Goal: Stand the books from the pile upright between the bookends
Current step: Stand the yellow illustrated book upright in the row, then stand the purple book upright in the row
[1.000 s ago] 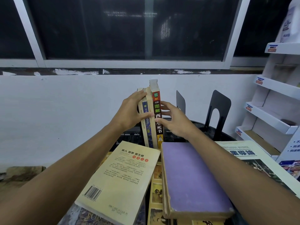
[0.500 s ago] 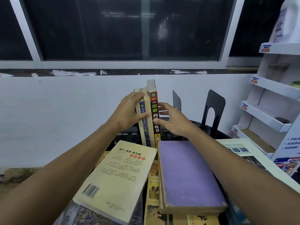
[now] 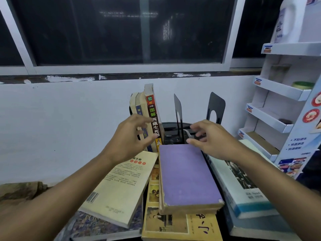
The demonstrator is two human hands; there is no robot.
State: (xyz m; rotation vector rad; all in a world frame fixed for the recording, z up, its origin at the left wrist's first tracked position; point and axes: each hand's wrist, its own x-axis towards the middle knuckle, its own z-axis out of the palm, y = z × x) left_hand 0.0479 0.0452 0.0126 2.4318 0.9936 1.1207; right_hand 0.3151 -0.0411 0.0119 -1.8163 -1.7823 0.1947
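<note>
Once we had released the three upright books (image 3: 149, 108) at the desk's (image 3: 172, 124) far edge, our left hand (image 3: 132, 138) and right hand (image 3: 212, 140) hovered open, holding nothing; the purple book (image 3: 187, 174) looked next.

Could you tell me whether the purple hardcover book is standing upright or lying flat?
Lying flat: the purple hardcover book rests cover-up atop a yellow illustrated book.

One wide-angle head cam; looks fwd & down, close over book pile (image 3: 187, 174), facing the wall (image 3: 69, 127).

Dark window (image 3: 121, 32), white shelves (image 3: 281, 89), perhaps a jug (image 3: 291, 20)
</note>
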